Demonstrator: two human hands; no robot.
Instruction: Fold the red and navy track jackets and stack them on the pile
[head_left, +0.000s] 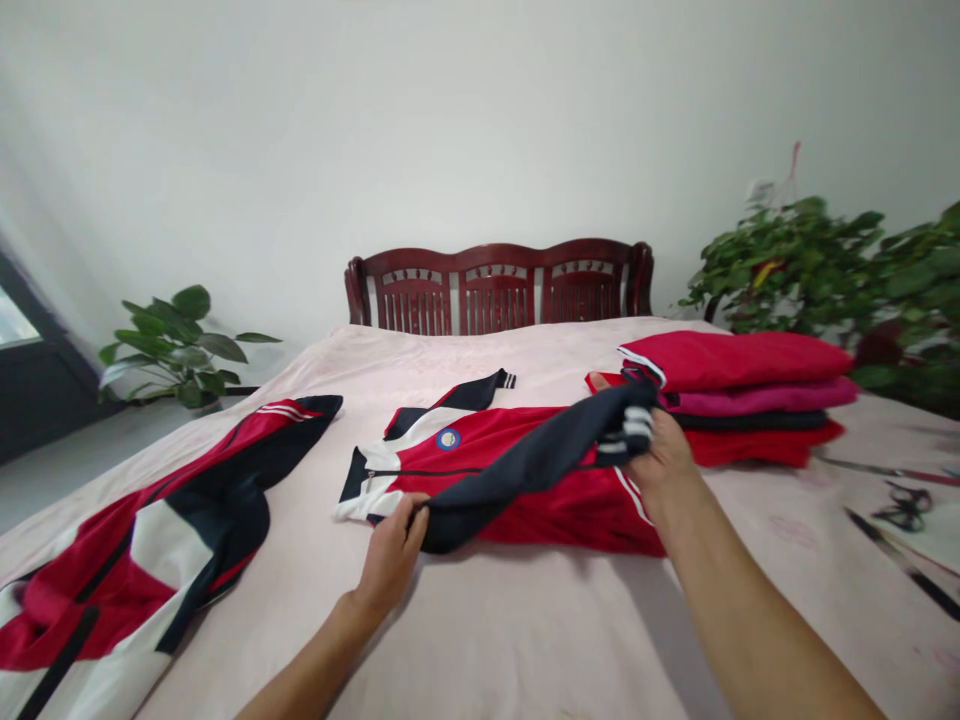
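A red, white and navy zip-up track jacket (450, 460) lies on the bed with its collar to the left and a round blue badge on the chest. Its near navy sleeve is stretched across the front. My left hand (394, 550) pinches that sleeve close to the shoulder. At the other end, my right hand (664, 450) grips the sleeve near its white-striped cuff, a little above the jacket's hem. The far sleeve points away toward the headboard. Part of my right hand's fingers is hidden behind the cuff.
A second similar jacket (150, 550) lies spread at the left. Folded red, magenta and navy clothes (750, 400) are stacked at the right, close to my right hand. Scissors (904, 505) and a dark strip lie farther right. Beyond the pink sheet (525, 640) stand a wooden headboard (499, 285) and plants.
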